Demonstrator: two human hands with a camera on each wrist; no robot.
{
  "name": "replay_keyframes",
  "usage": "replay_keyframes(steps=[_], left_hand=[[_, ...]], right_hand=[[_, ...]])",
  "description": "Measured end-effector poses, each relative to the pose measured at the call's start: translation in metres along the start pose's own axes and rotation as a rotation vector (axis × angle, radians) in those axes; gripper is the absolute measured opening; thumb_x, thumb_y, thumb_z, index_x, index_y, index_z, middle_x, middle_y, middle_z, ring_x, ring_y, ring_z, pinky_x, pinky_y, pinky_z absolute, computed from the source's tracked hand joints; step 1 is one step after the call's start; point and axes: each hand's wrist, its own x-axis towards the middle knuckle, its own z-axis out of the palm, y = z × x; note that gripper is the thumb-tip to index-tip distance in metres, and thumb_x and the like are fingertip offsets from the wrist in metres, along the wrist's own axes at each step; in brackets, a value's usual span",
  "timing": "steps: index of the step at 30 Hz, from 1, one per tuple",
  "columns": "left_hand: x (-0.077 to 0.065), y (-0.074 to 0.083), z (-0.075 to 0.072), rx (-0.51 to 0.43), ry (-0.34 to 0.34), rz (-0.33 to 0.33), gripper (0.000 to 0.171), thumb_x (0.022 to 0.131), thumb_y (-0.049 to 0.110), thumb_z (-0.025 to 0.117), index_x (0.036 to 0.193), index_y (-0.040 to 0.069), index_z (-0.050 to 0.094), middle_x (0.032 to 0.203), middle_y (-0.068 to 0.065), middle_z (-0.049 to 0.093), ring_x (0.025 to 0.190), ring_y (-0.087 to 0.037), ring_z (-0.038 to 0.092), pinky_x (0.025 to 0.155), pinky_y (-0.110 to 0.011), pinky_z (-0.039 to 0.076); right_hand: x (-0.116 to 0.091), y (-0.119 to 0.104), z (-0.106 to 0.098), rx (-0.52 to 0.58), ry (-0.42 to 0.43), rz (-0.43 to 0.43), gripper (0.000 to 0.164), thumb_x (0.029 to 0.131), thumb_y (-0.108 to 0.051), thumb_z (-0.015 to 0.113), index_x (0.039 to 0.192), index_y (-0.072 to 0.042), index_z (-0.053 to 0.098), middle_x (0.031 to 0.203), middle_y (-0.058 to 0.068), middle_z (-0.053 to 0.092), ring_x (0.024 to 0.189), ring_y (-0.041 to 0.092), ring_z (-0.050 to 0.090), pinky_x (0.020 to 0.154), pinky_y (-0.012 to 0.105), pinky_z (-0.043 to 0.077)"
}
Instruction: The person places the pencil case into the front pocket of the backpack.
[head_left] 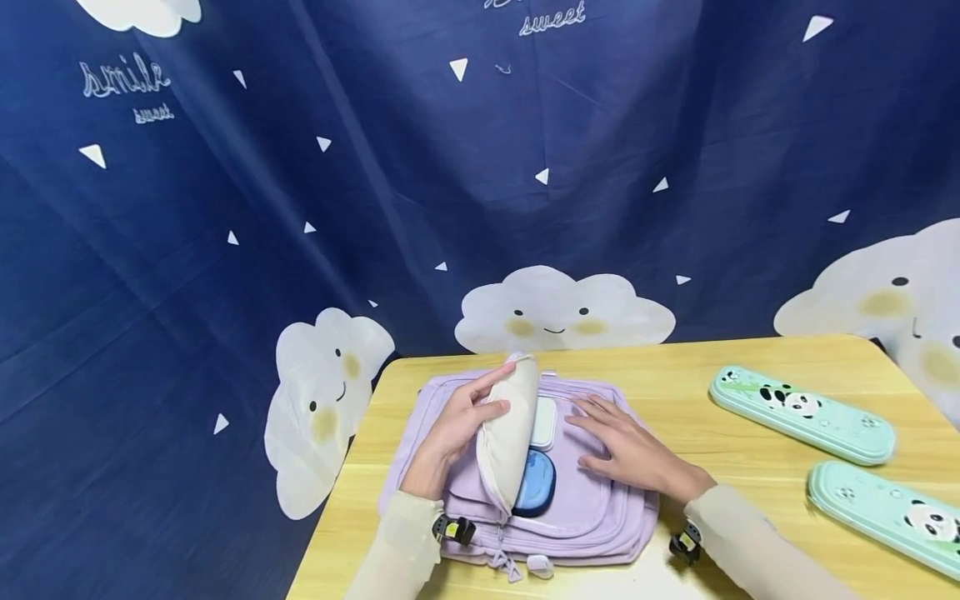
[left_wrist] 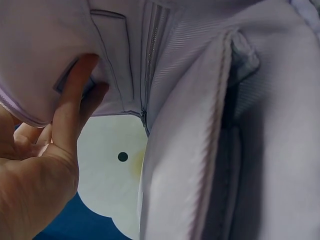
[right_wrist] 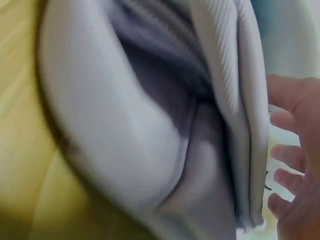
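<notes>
A lavender backpack (head_left: 600,500) lies on the wooden table, its front turned up. My left hand (head_left: 457,421) pinches the raised front flap (head_left: 510,442), whose pale side faces me in the head view. Seen from the left wrist, fingers (left_wrist: 75,95) of that hand lie against the fabric, with an unzipped compartment (left_wrist: 240,90) beside it. Right of the flap show a blue rounded case (head_left: 536,483) and a whitish rectangular piece (head_left: 544,423). Over the right part of the bag, my right hand (head_left: 630,446) has its fingers spread and grips nothing.
Two mint-green pencil cases (head_left: 802,415) with panda pictures lie on the right of the wooden table (head_left: 645,375). Zipper pulls (head_left: 506,567) dangle at the bag's near edge. Behind the table hangs a dark blue curtain (head_left: 420,167) with cloud faces.
</notes>
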Motion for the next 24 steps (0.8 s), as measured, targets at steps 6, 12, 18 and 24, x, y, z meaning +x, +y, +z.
replay_keyframes(steps=[6,12,18,24], left_hand=[[-0.003,0.000,-0.005,-0.006,-0.012,0.002,0.064,0.100,-0.003,0.066,0.162,0.006,0.052,0.176,-0.009,0.038,0.158,-0.025,0.037,0.105,-0.019,0.054],[-0.003,-0.001,-0.007,-0.016,-0.009,0.010,0.064,0.101,-0.003,0.066,0.162,0.006,0.052,0.176,-0.009,0.039,0.161,-0.027,0.035,0.108,-0.020,0.053],[-0.003,-0.003,-0.008,-0.010,-0.003,0.009,0.062,0.101,-0.002,0.066,0.162,0.007,0.052,0.176,-0.008,0.039,0.161,-0.025,0.034,0.109,-0.019,0.052],[-0.003,-0.002,-0.008,-0.033,-0.018,0.002,0.063,0.101,-0.003,0.065,0.162,0.007,0.051,0.176,-0.008,0.038,0.158,-0.026,0.039,0.107,-0.021,0.055]], right_hand=[[-0.011,0.002,-0.005,-0.007,0.047,-0.017,0.061,0.093,-0.032,0.085,0.148,-0.011,0.068,0.164,0.021,0.053,0.154,0.052,0.041,0.124,0.071,0.032],[-0.024,0.006,-0.012,-0.045,0.129,-0.036,0.055,0.092,-0.033,0.086,0.141,-0.013,0.073,0.158,0.017,0.061,0.148,0.050,0.049,0.119,0.069,0.038],[-0.042,0.012,-0.023,-0.059,0.175,-0.036,0.050,0.090,-0.028,0.088,0.137,-0.014,0.076,0.152,0.012,0.066,0.143,0.044,0.054,0.120,0.060,0.041],[-0.063,0.018,-0.036,-0.089,0.207,-0.015,0.052,0.089,-0.027,0.089,0.137,-0.016,0.076,0.153,0.012,0.065,0.141,0.043,0.053,0.130,0.021,0.015]])
